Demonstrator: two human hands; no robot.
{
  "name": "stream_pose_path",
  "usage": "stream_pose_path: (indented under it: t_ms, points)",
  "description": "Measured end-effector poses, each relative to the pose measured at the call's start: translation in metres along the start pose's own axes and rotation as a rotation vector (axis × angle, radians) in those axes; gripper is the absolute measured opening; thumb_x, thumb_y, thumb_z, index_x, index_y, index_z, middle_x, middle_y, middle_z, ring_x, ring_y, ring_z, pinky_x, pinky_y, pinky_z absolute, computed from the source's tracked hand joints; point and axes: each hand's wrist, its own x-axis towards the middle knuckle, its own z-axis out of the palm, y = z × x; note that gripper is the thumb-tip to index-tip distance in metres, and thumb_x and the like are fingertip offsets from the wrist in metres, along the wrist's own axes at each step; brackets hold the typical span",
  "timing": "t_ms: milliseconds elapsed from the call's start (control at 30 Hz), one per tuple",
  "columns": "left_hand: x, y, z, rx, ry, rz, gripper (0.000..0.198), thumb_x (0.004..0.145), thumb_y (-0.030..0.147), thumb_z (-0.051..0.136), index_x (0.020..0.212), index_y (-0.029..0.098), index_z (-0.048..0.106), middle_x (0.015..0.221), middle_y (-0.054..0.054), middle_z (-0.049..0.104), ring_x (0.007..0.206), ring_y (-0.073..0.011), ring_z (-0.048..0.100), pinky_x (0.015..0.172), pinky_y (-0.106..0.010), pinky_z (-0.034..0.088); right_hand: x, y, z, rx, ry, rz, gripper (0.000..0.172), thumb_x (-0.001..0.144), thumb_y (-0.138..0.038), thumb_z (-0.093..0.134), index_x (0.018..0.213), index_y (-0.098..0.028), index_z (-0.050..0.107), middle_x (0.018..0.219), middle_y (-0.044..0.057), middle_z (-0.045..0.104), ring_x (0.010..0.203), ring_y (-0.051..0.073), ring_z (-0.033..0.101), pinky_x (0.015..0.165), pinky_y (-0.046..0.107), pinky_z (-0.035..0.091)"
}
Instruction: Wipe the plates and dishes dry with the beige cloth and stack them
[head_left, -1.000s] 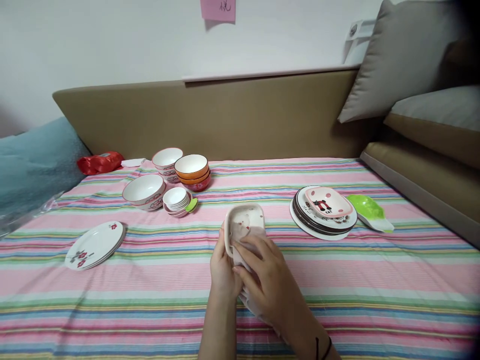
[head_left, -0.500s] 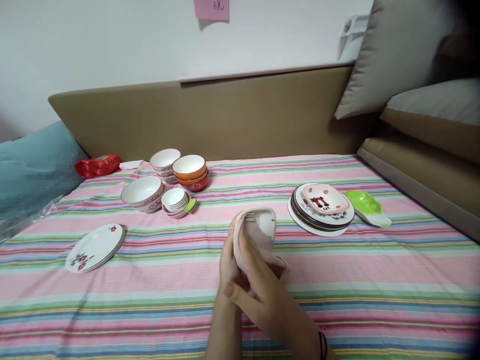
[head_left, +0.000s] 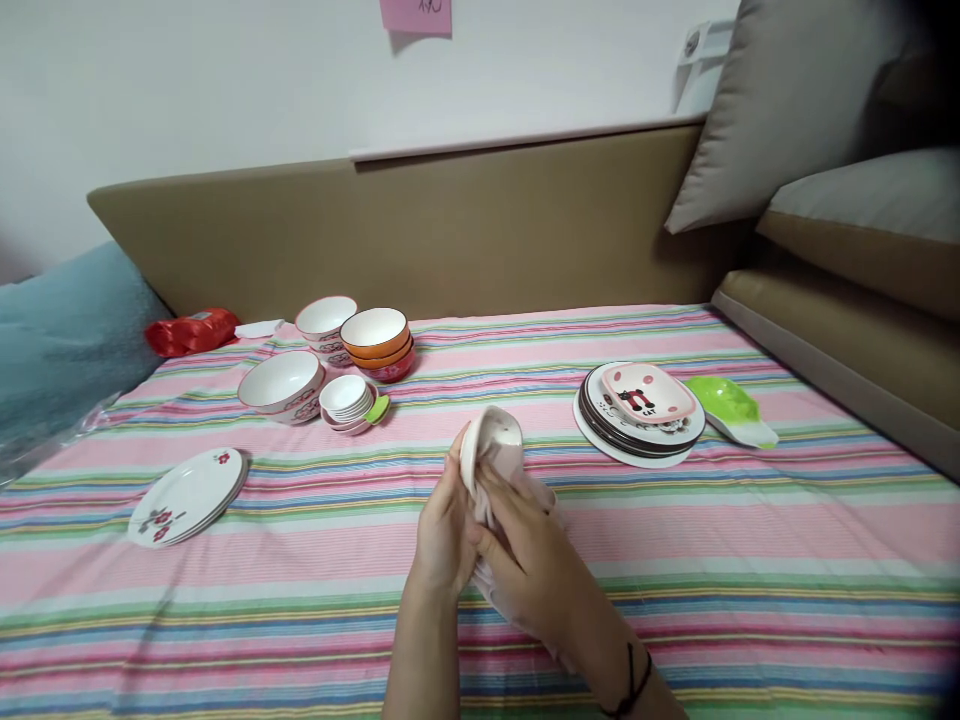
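Above the striped cloth, my left hand grips a small white dish by its left rim, tilted on edge. My right hand presses a pale pink cloth against the dish's inner face, fingers curled around the cloth. Both hands meet at the middle of the view, close to me.
A stack of plates topped by a pink cat dish lies at right, beside a green dish. At left stand stacked bowls, a large white bowl, small saucers and flat flowered plates. Sofa cushions rise at right.
The dish has been turned from lying face-up to standing on edge. My right hand with the cloth has shifted across its face.
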Motion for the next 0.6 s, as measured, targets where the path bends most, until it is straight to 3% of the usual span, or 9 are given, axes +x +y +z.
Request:
stream_pose_path:
  t_ms: [133,267,400,600]
  points:
    - [0.0014,-0.0004,-0.0020,-0.026,0.104,0.008,0.035,0.082,0.033,0.066,0.114,0.021,0.063,0.113,-0.006,0.067,0.116,-0.0259,0.056,0.098,-0.033,0.045,-0.0028,-0.0085,-0.0083,0.221,0.019,-0.017,0.056,0.088,-0.023,0.055,0.141,-0.023,0.038,0.142,0.006,0.048,0.130,0.022,0.044,0.108,0.039,0.038]
    - [0.0020,-0.0007,-0.0012,-0.054,0.142,0.085,0.028,0.081,0.032,0.067,0.104,0.016,0.065,0.105,-0.007,0.069,0.120,-0.0246,0.053,0.100,-0.031,0.043,-0.0009,-0.0067,-0.0095,0.002,0.047,0.026,0.040,0.084,-0.021,0.058,0.124,-0.019,0.056,0.126,0.010,0.059,0.119,0.028,0.052,0.102,0.047,0.042]
    - [0.0031,-0.0026,0.0027,-0.074,0.100,0.075,0.030,0.082,0.032,0.065,0.107,0.016,0.064,0.111,-0.008,0.067,0.119,-0.0249,0.054,0.100,-0.033,0.043,0.0023,-0.0018,-0.0056,-0.191,0.134,0.031,0.033,0.083,-0.017,0.057,0.116,-0.015,0.060,0.114,0.014,0.061,0.109,0.031,0.054,0.095,0.053,0.045]
    - [0.0024,-0.0014,0.0024,-0.164,0.152,-0.032,0.030,0.092,0.035,0.048,0.101,0.012,0.066,0.102,-0.010,0.069,0.110,-0.0251,0.060,0.100,-0.036,0.044,0.0016,-0.0028,-0.0111,-0.137,0.123,-0.073,0.032,0.085,-0.019,0.055,0.118,-0.019,0.057,0.123,0.011,0.057,0.117,0.026,0.049,0.101,0.046,0.042]
